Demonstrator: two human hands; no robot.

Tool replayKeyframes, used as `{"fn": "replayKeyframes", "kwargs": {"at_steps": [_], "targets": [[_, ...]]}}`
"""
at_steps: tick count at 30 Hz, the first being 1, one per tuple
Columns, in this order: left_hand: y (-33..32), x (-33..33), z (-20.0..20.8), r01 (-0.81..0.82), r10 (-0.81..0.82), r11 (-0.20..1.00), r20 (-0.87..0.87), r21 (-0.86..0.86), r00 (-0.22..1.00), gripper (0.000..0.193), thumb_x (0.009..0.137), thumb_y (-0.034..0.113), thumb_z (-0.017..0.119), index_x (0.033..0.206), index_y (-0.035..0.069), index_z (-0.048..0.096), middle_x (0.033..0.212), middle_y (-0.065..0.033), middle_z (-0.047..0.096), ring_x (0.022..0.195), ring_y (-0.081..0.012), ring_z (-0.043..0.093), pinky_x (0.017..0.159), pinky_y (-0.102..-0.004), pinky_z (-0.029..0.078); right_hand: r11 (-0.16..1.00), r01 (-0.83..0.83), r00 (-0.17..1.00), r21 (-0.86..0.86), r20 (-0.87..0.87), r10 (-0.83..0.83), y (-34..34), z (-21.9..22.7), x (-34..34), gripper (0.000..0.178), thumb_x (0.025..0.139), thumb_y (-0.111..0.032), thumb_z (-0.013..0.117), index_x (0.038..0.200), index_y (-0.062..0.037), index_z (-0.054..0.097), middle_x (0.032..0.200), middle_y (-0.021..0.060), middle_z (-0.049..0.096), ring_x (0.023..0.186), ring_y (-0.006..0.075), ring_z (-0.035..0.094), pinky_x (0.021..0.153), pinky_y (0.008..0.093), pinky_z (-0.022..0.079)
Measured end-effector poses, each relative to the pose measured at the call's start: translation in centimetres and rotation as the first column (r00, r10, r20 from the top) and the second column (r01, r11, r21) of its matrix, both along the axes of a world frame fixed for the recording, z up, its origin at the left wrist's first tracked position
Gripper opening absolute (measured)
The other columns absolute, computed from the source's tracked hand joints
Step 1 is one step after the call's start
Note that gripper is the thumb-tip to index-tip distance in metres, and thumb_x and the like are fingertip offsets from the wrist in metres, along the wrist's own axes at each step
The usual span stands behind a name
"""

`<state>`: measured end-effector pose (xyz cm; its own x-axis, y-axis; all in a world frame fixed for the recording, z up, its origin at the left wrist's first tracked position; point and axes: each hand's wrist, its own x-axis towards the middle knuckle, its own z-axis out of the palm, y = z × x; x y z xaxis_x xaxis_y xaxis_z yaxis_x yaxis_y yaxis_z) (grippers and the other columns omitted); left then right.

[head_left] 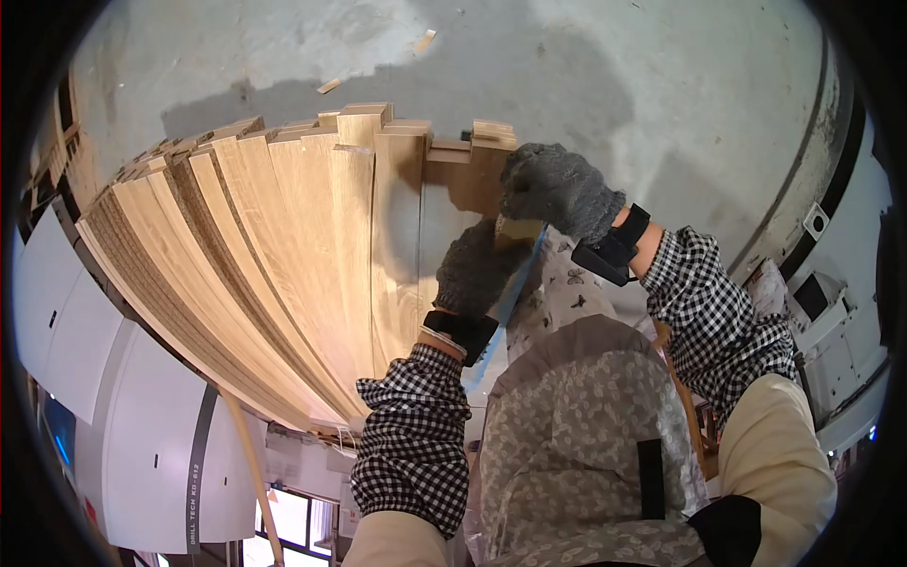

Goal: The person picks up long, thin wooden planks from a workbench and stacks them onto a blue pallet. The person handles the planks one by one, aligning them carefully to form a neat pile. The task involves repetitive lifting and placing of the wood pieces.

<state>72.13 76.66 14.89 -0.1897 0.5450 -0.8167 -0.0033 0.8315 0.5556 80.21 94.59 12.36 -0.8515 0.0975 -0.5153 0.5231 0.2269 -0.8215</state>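
Note:
A long row of pale wood-grain boards (302, 189) stands packed on edge, its right end right in front of me. Both my hands wear dark grey knit gloves and are close together at that end. My right hand (562, 192) is closed round the upper right edge of the endmost board (480, 170). Lower down and nearer to me, my left hand (477, 269) is curled at the same board's side edge; its fingertips are partly hidden. A small pale wood-coloured bit shows between the two gloves. Black bands circle both wrists.
A blue strip (510, 317) runs down beside the boards, next to a pale sheet with butterfly prints (570, 288). Wood scraps (329, 86) lie on the grey concrete floor (661, 85). White machine cabinets (142, 425) stand at the left, and pale equipment (831, 321) at the right.

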Motion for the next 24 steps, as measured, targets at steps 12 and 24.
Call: {"fn": "replayKeyframes", "kwargs": {"at_steps": [12,24], "targets": [[0.0,-1.2,-1.2,0.076,-0.086,0.994,-0.144,-0.077,0.986,0.04,0.081,0.037,0.066,0.102,0.003,0.063,0.093,-0.0206,0.066,0.089,-0.0371,0.064,0.076,-0.0463,0.05,0.993,0.035,0.966,0.111,-0.26,-0.004,0.6,-1.1,-0.3,0.013,0.075,-0.009,0.072,0.086,-0.0024,0.071,0.104,0.011,0.066,0.096,0.0247,0.062,0.084,0.0337,0.049],[-3.8,-0.6,9.0,-0.108,0.001,0.941,0.318,0.32,0.948,0.033,0.082,0.029,0.067,0.099,0.0,0.062,0.088,-0.0202,0.064,0.085,-0.033,0.063,0.068,-0.039,0.048,0.948,-0.272,0.773,0.165,-0.549,0.318,0.1,8.2,2.5,0.024,0.078,-0.009,0.067,0.101,-0.0094,0.07,0.106,0.0073,0.068,0.096,0.0236,0.064,0.083,0.035,0.053]]}}
